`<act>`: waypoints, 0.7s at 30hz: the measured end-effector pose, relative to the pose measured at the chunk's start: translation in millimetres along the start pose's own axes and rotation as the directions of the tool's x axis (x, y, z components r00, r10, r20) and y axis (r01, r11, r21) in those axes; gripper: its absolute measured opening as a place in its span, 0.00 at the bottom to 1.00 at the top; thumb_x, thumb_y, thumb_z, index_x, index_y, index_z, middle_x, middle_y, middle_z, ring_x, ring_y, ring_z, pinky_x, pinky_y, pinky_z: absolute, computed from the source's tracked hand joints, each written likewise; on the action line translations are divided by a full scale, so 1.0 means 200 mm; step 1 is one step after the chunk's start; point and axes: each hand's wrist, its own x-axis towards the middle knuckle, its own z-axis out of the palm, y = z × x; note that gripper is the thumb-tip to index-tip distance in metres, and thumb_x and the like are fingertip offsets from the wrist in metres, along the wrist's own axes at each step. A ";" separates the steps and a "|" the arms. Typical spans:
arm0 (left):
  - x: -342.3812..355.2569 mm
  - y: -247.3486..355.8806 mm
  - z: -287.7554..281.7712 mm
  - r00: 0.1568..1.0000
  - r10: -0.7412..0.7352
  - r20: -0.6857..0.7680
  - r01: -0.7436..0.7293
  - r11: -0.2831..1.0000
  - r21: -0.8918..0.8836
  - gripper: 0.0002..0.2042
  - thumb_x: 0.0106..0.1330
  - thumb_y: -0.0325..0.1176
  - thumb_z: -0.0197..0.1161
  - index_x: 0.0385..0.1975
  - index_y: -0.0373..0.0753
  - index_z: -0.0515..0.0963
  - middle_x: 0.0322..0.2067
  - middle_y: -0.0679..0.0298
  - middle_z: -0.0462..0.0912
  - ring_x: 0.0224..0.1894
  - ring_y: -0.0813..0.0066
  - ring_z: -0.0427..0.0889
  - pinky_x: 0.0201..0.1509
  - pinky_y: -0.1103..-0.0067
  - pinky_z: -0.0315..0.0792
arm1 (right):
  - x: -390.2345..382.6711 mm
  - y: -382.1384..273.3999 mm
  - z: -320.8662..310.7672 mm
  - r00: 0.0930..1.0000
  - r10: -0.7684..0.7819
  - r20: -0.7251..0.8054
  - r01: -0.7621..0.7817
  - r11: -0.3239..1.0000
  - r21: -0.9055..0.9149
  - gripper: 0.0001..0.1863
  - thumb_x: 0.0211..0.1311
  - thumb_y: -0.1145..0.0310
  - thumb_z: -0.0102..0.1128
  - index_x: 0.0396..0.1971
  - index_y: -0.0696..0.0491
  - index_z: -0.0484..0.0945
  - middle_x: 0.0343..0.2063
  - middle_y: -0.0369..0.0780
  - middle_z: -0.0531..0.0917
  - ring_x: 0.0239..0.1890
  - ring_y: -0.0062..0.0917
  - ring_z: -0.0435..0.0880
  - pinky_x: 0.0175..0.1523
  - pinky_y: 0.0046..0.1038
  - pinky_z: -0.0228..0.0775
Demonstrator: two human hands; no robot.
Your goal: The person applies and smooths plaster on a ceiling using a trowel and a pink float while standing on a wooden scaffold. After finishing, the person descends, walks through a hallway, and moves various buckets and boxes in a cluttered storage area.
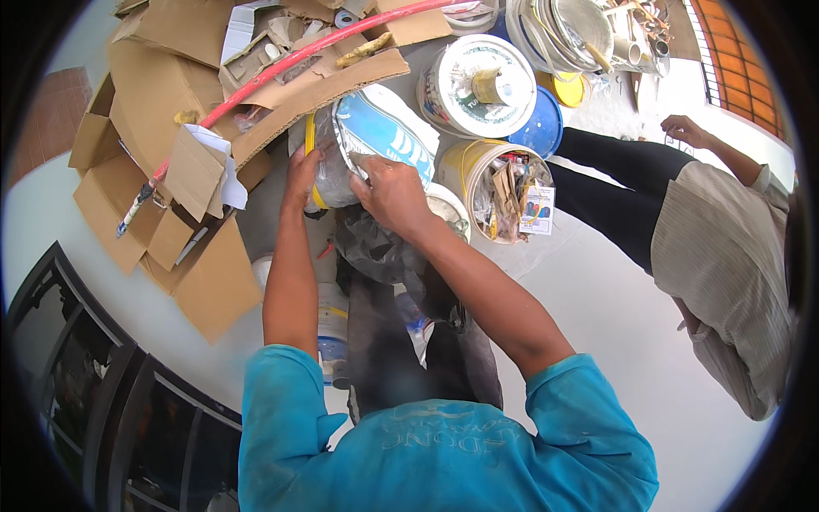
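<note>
In front of me is a blue and white sack [384,124], bunched up in a grey, see-through wrapping or container whose outline is partly hidden. A yellow band [310,145] runs along its left side. My left hand [302,177] is closed on that side, by the band. With bent fingers, my right hand [394,194] grips the sack's near edge. Below it hangs crumpled dark plastic [375,243], in front of my legs. My right forearm hides part of what lies beneath.
Torn cardboard boxes [136,200] pile up at left, crossed by a long red pole [256,85]. Lidded white bucket [478,81], blue lid [539,124] and rubbish-filled bucket [465,171] stand ahead. Another person [708,222] is close at right. Dark framed panels [119,401] lie lower left.
</note>
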 end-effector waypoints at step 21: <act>-0.25 0.01 0.17 0.959 0.285 -0.007 -0.204 0.705 0.680 0.33 0.63 0.35 0.51 0.68 0.36 0.51 0.69 0.46 0.52 0.71 0.47 0.48 0.72 0.53 0.41 | 0.29 0.54 0.99 0.663 0.109 0.741 0.269 0.889 -0.371 0.30 0.63 0.61 0.51 0.65 0.50 0.59 0.66 0.44 0.57 0.69 0.38 0.50 0.65 0.56 0.51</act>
